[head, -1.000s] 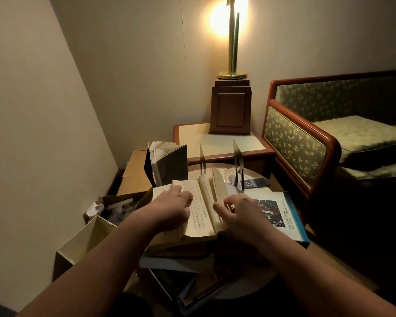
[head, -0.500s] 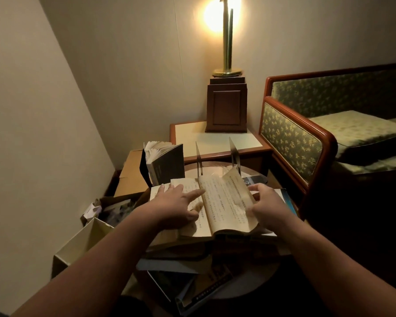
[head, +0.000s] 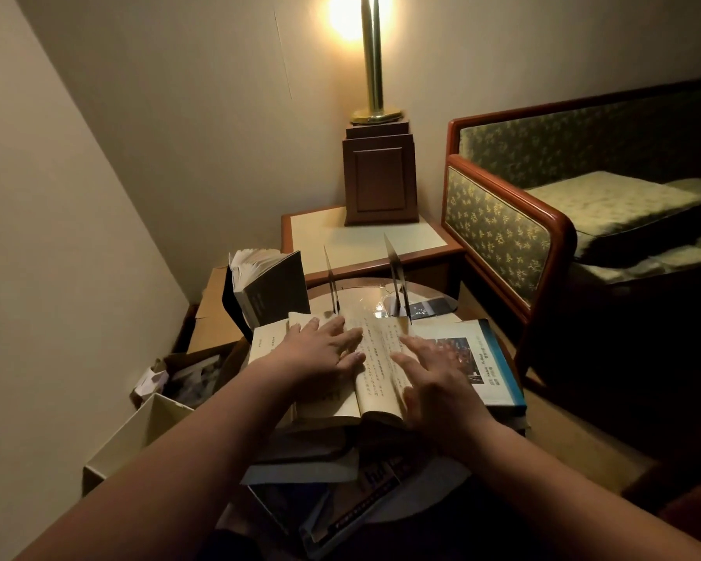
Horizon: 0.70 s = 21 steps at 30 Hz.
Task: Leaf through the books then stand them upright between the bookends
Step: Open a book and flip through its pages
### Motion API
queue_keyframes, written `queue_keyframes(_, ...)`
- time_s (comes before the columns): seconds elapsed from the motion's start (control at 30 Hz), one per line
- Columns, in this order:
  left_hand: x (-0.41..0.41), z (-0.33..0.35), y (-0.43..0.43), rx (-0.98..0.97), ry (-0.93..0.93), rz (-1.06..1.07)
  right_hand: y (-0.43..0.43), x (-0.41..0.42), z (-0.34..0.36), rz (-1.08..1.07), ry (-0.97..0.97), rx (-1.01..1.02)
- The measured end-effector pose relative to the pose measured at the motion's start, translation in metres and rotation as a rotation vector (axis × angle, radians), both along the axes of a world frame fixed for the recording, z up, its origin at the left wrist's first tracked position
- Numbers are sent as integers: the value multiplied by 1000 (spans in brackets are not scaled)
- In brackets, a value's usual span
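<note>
— While a dark book [head: 268, 289] stands fanned just left of our grip, we press our left hand [head: 320, 354] flat, fingers spread, on the open book [head: 375, 370] lying atop the pile between our palms.
— Our right hand [head: 434, 382] sits over the right page, fingers straight, holding nothing.
— We judge it a light, floppy paperback: close it, then pinch along the spine.
— And stand it between the bookends [head: 395, 273] just beyond our fingertips.

dim warm room, lamp [head: 371, 54] glare at top, dark foreground, wide-angle bend
</note>
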<state>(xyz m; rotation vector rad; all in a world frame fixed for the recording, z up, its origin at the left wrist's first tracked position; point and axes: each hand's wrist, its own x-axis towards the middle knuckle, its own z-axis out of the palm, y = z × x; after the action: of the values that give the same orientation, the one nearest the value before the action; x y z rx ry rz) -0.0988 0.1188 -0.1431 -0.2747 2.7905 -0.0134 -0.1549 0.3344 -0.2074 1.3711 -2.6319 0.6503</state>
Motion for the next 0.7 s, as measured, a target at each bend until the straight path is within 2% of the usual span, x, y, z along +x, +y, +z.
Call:
queue_keyframes(0.07,-3,-2,1,-31,-15,-6,0,-4,-1,85,28,-9)
queue_keyframes(0.2,-5,-11,5,-65,-16,-15,1,-9,2,186,-193,276)
queue_keyframes(0.27,-6,-13,4,-61,-12,-15,1,-12,-1,204,-266,331)
queue_keyframes(0.47,-5,-17,0,-37,-13,-6,-23,-40,2,157,-406,368)
queue_keyframes(0.7,-3,-18,1,-28,-6,-6,-68,-77,0,153,-385,296)
